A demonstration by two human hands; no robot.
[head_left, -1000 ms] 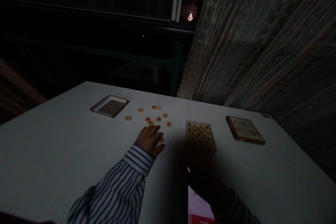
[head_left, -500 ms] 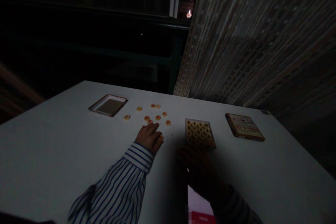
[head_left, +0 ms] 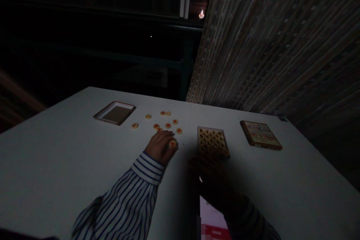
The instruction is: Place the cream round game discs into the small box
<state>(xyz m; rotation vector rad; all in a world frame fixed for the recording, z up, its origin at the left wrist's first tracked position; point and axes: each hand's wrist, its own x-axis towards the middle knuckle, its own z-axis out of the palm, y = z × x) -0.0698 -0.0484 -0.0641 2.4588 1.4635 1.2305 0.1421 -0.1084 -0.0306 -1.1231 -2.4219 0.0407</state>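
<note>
My left hand (head_left: 159,147), in a striped cuff, is closed on a round Chinese chess piece (head_left: 172,144) with a red character, gripped between thumb and fingers low over the white table. Several more red-marked pieces (head_left: 168,125) lie scattered just beyond it. To the right sits an open box (head_left: 213,140) packed with rows of black-marked pieces. My right hand (head_left: 209,170) is in deep shadow at the near edge of that box; its fingers are too dark to make out.
An open box lid or tray (head_left: 115,113) lies at the far left of the white table (head_left: 50,165). A closed, printed box lid (head_left: 260,135) rests at the right. Behind the table hangs a string curtain (head_left: 253,45). Something pink and white (head_left: 212,213) shows below my right hand.
My left fingers have shifted around the chess piece, and its red face now shows fully between thumb and fingers. The right hand stays by the box.
</note>
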